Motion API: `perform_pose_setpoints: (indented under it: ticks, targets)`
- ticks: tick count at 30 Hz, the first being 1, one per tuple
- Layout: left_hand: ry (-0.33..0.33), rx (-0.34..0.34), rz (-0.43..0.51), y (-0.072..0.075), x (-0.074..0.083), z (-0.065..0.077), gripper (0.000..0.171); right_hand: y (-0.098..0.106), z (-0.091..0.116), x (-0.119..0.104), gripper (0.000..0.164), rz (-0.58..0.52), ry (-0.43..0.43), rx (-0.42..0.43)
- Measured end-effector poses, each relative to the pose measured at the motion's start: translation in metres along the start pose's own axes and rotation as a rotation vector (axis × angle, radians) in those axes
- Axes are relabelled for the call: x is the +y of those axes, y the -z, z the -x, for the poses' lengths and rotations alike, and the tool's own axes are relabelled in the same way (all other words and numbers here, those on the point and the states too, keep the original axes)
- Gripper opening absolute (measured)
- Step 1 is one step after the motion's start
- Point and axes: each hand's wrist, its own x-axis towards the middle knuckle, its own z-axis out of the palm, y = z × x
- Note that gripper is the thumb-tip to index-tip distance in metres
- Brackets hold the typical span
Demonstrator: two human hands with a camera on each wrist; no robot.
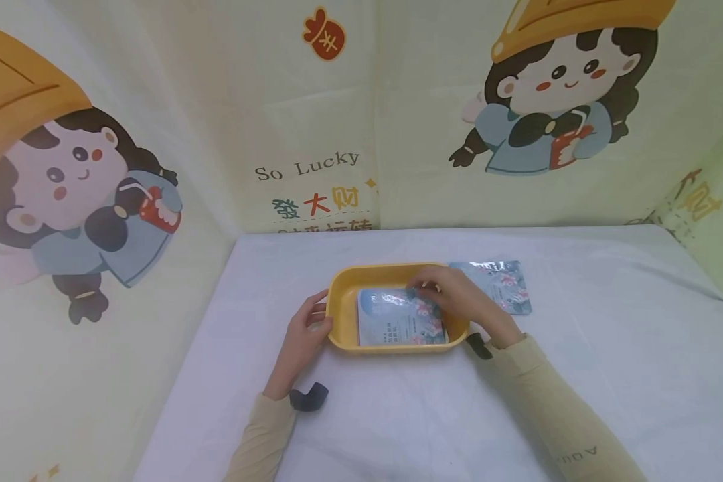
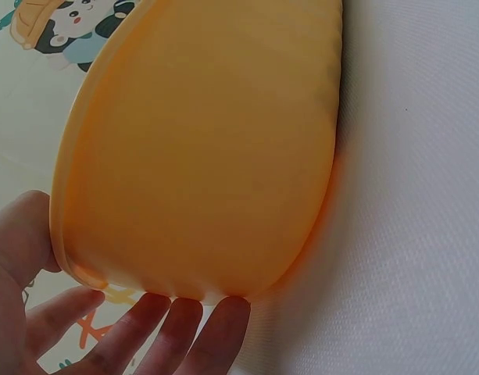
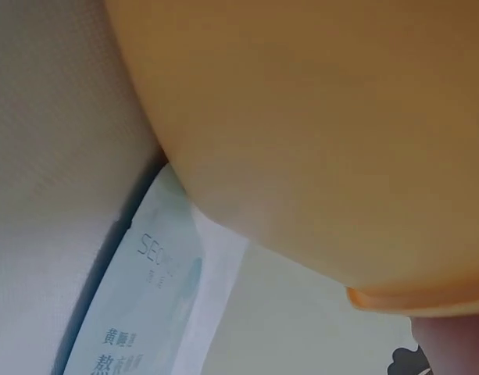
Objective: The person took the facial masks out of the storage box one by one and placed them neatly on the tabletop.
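Note:
A yellow plastic tray [image 1: 343,304] with rounded corners sits on the white-covered table. Inside lies a shiny pale-blue flat packet [image 1: 391,318] printed with pink flowers and small lettering. My left hand [image 1: 304,338] holds the tray's left end; in the left wrist view its fingertips [image 2: 231,308] press the outer wall and the thumb is at the rim. My right hand [image 1: 448,291] reaches over the tray's right end, its curled fingers pinching the packet's upper right corner. In the right wrist view the tray wall [image 3: 317,141] hides most of that hand.
Another pale-blue flowered packet [image 1: 509,288] lies on the table just right of the tray, partly behind my right hand. A printed cloth backdrop [image 1: 422,194] rises at the table's back edge. Each wrist bears a black strap piece [image 1: 309,397].

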Motion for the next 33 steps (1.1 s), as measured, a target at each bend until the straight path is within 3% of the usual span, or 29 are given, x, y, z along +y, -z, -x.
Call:
perform_pose_setpoints:
  ticks: [22,33]
  targets:
    - [0.007,0.007,-0.014,0.000,0.000,-0.001,0.055,0.019,0.005,-0.016,0.023,-0.047,0.045,0.016]
    - [-0.008,0.009,-0.005,-0.001,0.001,0.001,0.055,0.032,0.010,-0.014,0.025,-0.068,0.079,0.073]
